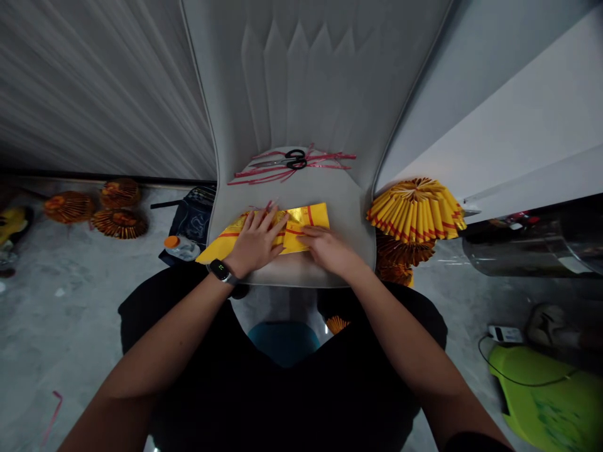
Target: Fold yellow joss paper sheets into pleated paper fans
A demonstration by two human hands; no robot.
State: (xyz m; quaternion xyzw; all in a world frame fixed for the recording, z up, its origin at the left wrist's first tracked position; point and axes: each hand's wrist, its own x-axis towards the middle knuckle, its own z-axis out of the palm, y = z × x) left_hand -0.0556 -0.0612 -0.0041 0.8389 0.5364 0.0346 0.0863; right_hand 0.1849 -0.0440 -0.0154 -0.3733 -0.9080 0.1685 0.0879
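Note:
Sheets of yellow paper (316,215) with red stripes and gold foil lie across the front of a grey chair seat. My left hand (258,242) rests flat on their left part, fingers spread, with a watch on the wrist. At the right part, my right hand (327,250) has its fingers bent together on the lower edge of the paper, which looks folded there. Its thumb and fingertips are partly hidden. Further back on the seat, black-handled scissors (296,159) lie on several strips of pink ribbon (332,166), apart from both hands.
Pleated yellow paper fans (417,210) are stacked right of the chair (306,81). Several pleated gold-orange rounds (120,223) sit on the left floor near a dark bag (191,216) and an orange-capped bottle (181,248). A green stool (549,395) stands at lower right.

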